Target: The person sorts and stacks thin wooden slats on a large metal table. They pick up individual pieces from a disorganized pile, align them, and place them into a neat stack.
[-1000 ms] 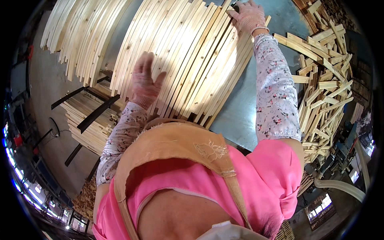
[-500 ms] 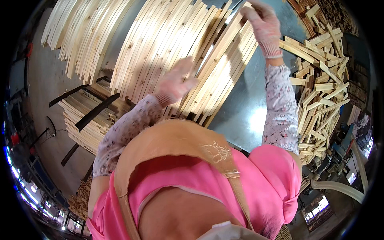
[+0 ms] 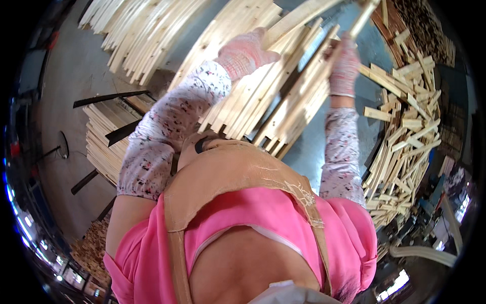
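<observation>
My left hand [image 3: 244, 54], in a pink-and-white knit glove, is over the middle of a row of pale wooden strips [image 3: 243, 109]. Between its thumb and fingers is the end of a wooden board [image 3: 301, 19], which slants up to the far right. My right hand [image 3: 344, 66], gloved alike and slightly blurred, is closed around a narrow wooden strip [image 3: 365, 19] at the row's right side. That strip pokes out beyond the hand toward the far edge. Dark gaps part some strips between my hands. The right fingertips are partly hidden.
Another bundle of strips [image 3: 139, 38] lies at the far left. Short offcuts [image 3: 405, 137] are heaped on the right, beside the grey metal tabletop [image 3: 307, 147]. Dark bars [image 3: 124, 133] and a lower stack of strips [image 3: 104, 139] stand at the left.
My left hand has moved up and right onto the board's end. My right hand has come down nearer, with a strip in it. Strips in the row have shifted apart.
</observation>
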Tool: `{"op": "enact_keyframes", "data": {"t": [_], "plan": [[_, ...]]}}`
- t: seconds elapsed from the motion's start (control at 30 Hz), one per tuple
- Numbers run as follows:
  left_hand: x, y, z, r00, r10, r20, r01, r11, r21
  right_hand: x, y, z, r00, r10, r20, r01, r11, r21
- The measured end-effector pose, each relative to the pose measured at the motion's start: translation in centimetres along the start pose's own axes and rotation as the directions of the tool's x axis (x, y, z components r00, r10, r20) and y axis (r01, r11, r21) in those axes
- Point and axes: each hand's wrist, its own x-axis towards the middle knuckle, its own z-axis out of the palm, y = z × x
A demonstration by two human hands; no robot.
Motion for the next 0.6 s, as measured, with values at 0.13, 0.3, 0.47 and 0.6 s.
{"op": "enact_keyframes", "data": {"t": [0.13,0.3,0.47,0.6], "plan": [[-2.3,-3.9,-5.8,0.992,0.122,-0.044,-0.067,0.772,0.632,0.7,-4.7,2.1,0.972,-0.124,0.202,0.149,0.982,-0.113],[-5.5,-10.2,-6.5,0.865,0.501,0.017,-0.26,0.419,0.87,-5.1,1.6,12.4,0.839,0.246,0.486,-0.061,0.93,-0.364],[-7.7,-19.6,-4.3,0.705,0.514,-0.489,-0.108,0.759,0.643,-14.3,5.9,22.1,0.723,0.329,0.607,-0.075,0.911,-0.405],[-8.8,-25.2,-2.1,0.383,0.274,-0.882,0.046,0.948,0.314,-18.0,6.9,27.3,0.783,0.288,0.55,-0.088,0.928,-0.361]]}}
